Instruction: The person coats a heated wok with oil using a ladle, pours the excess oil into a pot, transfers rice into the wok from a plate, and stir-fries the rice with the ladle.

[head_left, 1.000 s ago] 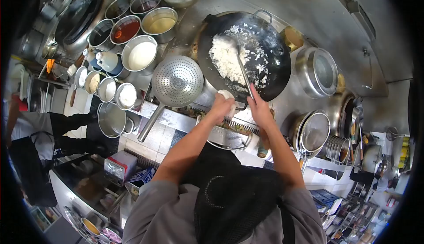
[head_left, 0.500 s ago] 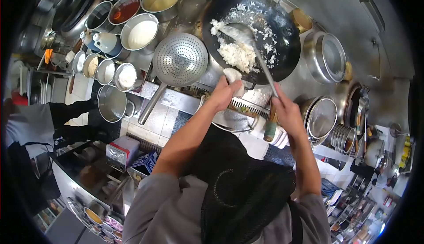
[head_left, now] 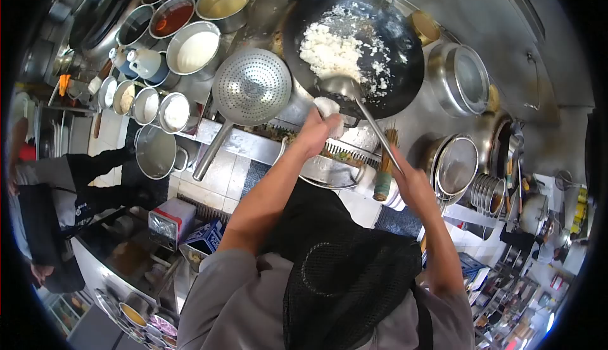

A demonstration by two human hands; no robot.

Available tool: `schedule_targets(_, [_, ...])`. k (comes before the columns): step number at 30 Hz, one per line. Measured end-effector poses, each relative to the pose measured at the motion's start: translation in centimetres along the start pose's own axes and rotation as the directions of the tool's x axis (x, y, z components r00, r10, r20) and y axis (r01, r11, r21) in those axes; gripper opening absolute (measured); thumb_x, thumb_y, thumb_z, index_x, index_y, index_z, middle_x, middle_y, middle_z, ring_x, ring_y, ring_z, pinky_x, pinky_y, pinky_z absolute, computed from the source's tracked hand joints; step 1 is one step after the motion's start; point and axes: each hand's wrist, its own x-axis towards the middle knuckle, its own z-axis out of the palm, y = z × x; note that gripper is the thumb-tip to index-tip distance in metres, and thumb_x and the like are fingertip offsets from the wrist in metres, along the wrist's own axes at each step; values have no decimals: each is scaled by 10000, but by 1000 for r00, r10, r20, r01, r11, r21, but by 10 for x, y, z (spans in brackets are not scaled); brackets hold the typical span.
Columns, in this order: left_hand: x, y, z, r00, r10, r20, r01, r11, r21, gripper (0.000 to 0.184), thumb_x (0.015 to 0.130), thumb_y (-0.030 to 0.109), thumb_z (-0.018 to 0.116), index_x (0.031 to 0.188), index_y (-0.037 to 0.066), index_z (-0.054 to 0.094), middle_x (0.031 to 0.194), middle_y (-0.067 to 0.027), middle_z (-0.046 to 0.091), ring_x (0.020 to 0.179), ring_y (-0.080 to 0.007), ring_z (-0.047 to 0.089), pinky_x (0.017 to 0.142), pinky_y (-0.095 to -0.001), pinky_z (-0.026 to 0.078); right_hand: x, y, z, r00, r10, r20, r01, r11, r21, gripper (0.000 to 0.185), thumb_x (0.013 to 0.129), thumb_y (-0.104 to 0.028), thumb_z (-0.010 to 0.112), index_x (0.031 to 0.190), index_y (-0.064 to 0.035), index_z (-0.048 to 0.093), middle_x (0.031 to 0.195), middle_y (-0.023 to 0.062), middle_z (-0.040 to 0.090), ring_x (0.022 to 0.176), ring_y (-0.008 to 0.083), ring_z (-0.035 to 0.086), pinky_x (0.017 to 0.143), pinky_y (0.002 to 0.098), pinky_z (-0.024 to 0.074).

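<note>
My left hand [head_left: 315, 133] is closed around a folded white cloth [head_left: 327, 107] at the near rim of a large black wok [head_left: 405, 87]. Whether a wok handle lies under the cloth is hidden. My right hand [head_left: 410, 184] grips the long handle of a metal ladle [head_left: 343, 85]. The ladle's bowl rests low in the wok, at the near side of a mound of white rice [head_left: 329, 52]. Loose grains are scattered over the wok's far and right sides.
A perforated strainer [head_left: 252, 87] lies left of the wok. Behind it stand pots of red sauce [head_left: 172, 19], yellowish liquid [head_left: 223, 2] and white contents [head_left: 196, 51]. A bamboo brush [head_left: 384, 173] sits near my right hand. Stacked metal pots [head_left: 457, 81] stand right. Another person [head_left: 47, 192] is at far left.
The ladle has come back from the rice toward the wok's near side, and my right hand is lower. The rice now lies farther up and left. My left hand keeps the cloth at the rim.
</note>
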Motion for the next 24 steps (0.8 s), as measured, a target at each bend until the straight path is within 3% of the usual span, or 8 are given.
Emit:
schedule_targets(4, [-1,-1,1,999,-9,38,10,999,-35,506,925,143,621,1346,-16,389,1235,-117,553,1086,-197,562,917,-337,468,71,10,17,983,-54,-176,57,998,15,443,949,-218,562,1388,-219,503,930,288,642,867,480,614,741,528,483])
schedule_targets(7, [6,-11,-7,998,28,59,-28,1000,-2,503,928,132,611,1355,-5,383,1243,-112,547,1101,-194,552,919,-333,465,56,-3,-7,957,-80,-279,96,994,44,466,958,-161,554,1417,-196,477,847,274,648,758,435,651,667,432,496])
schedule_targets(9, [8,-17,-7,998,42,49,-41,999,-30,496,929,123,606,1355,-1,382,1243,-109,545,1104,-191,549,916,-333,466,25,-11,-29,952,75,-298,-12,978,207,435,963,-194,561,1393,-174,500,896,298,642,862,459,641,711,466,511])
schedule_targets(13, [10,-13,-5,999,21,44,-20,999,-32,545,908,105,608,1359,-42,340,1281,-152,508,1163,-227,505,991,-354,426,17,-21,-19,943,187,-276,-100,949,300,447,965,-182,561,1406,-179,488,910,307,637,867,434,659,698,442,516])
schedule_targets(15, [11,-15,-5,999,5,41,-4,999,-36,517,919,102,600,1359,-21,357,1271,-132,522,1134,-210,524,959,-349,444,45,-5,30,934,31,-356,78,954,289,448,976,-142,535,1418,-171,475,683,167,526,608,164,484,614,324,460])
schedule_targets(19, [11,-12,-5,1000,-7,28,8,1000,-14,490,930,107,592,1355,-2,374,1256,-113,536,1104,-197,543,930,-347,461,95,-1,48,957,-89,-277,140,976,168,444,977,-148,535,1415,-157,471,709,210,559,614,162,478,627,318,462])
schedule_targets(22, [17,-21,-12,998,40,57,-41,999,22,486,929,104,586,1353,-3,376,1241,-110,541,1105,-197,541,932,-344,460,66,-32,4,965,6,-264,70,959,276,465,976,-173,540,1430,-156,443,827,284,611,647,317,608,670,360,493])
schedule_targets(24, [4,-6,-1,999,26,29,-27,1000,9,475,927,94,582,1348,-4,384,1232,-109,545,1106,-196,540,931,-344,460,52,-34,19,953,15,-303,77,954,291,464,975,-177,541,1429,-154,445,845,281,623,663,344,613,682,362,496])
